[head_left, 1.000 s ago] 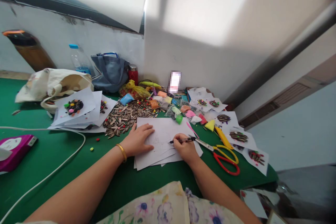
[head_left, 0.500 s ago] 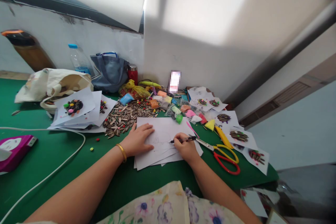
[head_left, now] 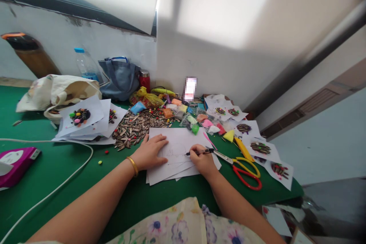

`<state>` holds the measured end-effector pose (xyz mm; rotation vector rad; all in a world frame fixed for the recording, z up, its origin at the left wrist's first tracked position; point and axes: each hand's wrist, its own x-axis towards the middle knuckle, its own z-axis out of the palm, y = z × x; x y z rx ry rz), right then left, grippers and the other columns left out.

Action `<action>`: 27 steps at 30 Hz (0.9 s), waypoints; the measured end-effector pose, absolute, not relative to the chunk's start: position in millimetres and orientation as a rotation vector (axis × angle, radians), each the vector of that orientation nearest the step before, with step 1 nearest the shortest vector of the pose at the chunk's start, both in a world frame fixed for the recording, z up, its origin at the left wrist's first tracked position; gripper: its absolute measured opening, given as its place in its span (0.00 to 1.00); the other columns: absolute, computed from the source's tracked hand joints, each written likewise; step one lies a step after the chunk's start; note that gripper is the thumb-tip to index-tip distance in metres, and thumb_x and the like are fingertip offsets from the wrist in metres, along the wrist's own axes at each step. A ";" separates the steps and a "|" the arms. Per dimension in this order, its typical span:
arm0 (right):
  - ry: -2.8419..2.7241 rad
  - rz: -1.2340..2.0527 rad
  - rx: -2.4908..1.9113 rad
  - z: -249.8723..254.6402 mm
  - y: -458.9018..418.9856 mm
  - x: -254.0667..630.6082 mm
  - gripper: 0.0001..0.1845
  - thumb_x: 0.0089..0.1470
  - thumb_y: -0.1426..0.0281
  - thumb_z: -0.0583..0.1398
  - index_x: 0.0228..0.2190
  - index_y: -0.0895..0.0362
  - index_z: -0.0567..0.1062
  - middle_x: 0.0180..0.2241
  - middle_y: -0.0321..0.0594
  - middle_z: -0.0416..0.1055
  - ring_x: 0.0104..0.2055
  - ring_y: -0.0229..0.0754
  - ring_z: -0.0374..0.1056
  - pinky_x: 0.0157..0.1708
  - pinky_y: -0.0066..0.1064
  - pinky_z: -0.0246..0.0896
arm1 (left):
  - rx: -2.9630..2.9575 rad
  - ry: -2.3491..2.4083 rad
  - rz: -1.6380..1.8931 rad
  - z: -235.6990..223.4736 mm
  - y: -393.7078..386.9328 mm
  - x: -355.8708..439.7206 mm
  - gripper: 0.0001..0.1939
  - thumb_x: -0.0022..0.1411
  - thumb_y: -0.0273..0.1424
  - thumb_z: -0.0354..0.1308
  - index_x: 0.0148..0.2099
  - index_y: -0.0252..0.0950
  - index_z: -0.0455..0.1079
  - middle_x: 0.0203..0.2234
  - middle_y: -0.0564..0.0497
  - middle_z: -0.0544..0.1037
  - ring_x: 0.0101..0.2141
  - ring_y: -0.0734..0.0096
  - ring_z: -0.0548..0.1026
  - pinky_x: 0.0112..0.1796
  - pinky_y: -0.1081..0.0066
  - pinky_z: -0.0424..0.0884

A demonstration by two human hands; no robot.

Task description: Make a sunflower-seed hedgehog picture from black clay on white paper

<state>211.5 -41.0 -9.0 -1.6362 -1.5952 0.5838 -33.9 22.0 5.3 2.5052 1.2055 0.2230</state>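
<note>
Right hand [head_left: 202,161] in closed grip on black pen [head_left: 208,151], left hand [head_left: 150,151] open flat on white paper [head_left: 177,148]

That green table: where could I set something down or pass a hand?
Bare green table shows between the white cable and the left forearm, and past the scissors by the table's right edge. It's crowded behind the paper sheets, where sunflower seeds and bags of coloured clay pile up.
</note>
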 end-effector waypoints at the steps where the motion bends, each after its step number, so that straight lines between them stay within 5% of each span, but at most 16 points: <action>1: -1.580 0.590 -1.623 -8.9 -41.5 211.8 0.08 0.50 0.67 0.54 0.24 0.54 0.71 0.23 0.35 0.69 0.27 0.40 0.64 0.27 0.29 0.58 | 2.505 1.205 0.224 5.2 22.1 -34.0 0.36 0.50 0.44 0.62 0.61 0.44 0.62 0.63 0.45 0.60 0.64 0.49 0.53 0.61 0.41 0.32; 10: -1.399 0.616 -1.454 -5.7 -29.8 214.0 0.14 0.55 0.61 0.55 0.39 0.57 0.71 0.29 0.37 0.70 0.29 0.40 0.66 0.32 0.31 0.62 | 2.528 1.186 0.251 1.0 23.1 -36.0 0.36 0.51 0.45 0.61 0.62 0.44 0.61 0.63 0.45 0.60 0.63 0.49 0.53 0.61 0.40 0.33; 18: -1.202 0.813 -1.371 -9.2 -5.7 207.2 0.14 0.54 0.60 0.56 0.37 0.57 0.70 0.28 0.37 0.72 0.31 0.39 0.68 0.33 0.30 0.64 | 2.531 1.178 0.257 2.1 23.3 -36.2 0.37 0.51 0.46 0.61 0.62 0.43 0.61 0.62 0.45 0.61 0.63 0.48 0.54 0.60 0.39 0.33; 27: -1.345 0.644 -1.462 -14.7 -11.8 217.6 0.10 0.55 0.62 0.56 0.33 0.56 0.71 0.25 0.34 0.69 0.27 0.39 0.66 0.29 0.29 0.61 | 2.523 1.184 0.264 0.1 23.2 -36.2 0.37 0.51 0.46 0.62 0.62 0.44 0.61 0.63 0.45 0.60 0.63 0.49 0.54 0.60 0.38 0.32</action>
